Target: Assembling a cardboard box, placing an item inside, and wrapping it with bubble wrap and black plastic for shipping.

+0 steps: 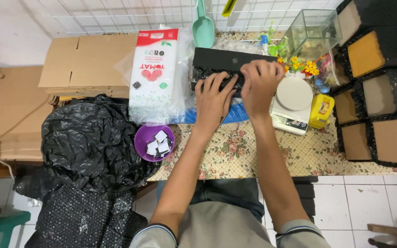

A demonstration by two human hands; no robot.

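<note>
Left hand (213,102) flat, fingers spread, pressing black bundle (221,69) at table (272,156) rear (bubble-wrapped). Right hand (259,85) fingers curled over bundle's right end. Scale (292,103) just right; purple bowl (154,141) left.

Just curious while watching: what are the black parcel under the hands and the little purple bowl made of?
The black parcel looks wrapped in black bubble wrap, judging by its glossy, dimpled surface under the left hand and right hand. The purple bowl seems to be smooth moulded plastic with a slight sheen.

Bare floral cloth (253,156) near edge; purple bowl (154,142) left, scale (292,103) right.
</note>
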